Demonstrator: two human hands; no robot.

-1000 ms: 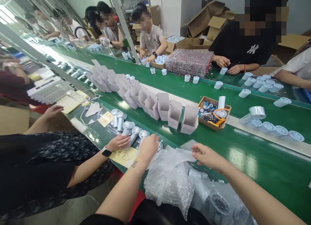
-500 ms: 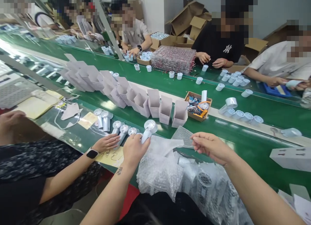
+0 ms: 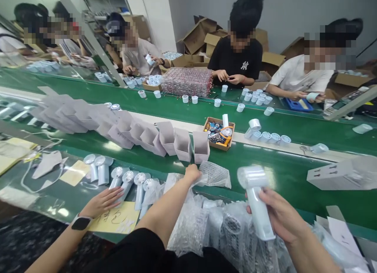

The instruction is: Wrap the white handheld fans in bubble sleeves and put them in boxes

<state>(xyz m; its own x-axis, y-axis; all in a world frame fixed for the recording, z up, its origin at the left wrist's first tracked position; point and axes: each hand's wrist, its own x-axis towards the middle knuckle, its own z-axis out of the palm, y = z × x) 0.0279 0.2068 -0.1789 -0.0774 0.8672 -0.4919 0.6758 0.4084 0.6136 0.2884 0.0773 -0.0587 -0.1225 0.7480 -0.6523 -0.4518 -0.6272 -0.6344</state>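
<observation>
The right hand (image 3: 284, 218) wraps its fingers around a pale-blue plastic handheld fan (image 3: 258, 204) above the green belt (image 3: 291, 165). The left hand (image 3: 193, 173) is at a clear bubble-wrap sheet (image 3: 217, 174), whether pinching I can't tell; thin wrap calls for light fingers.

Left forearm (image 3: 169, 204) reaching forward over the bubble-wrapped pile (image 3: 188, 228), left hand (image 3: 193, 174) pinching just beyond it, knuckles up. Right hand (image 3: 281, 214) gripping to the pile's right, thumb extending, forearm slanting inward.
</observation>
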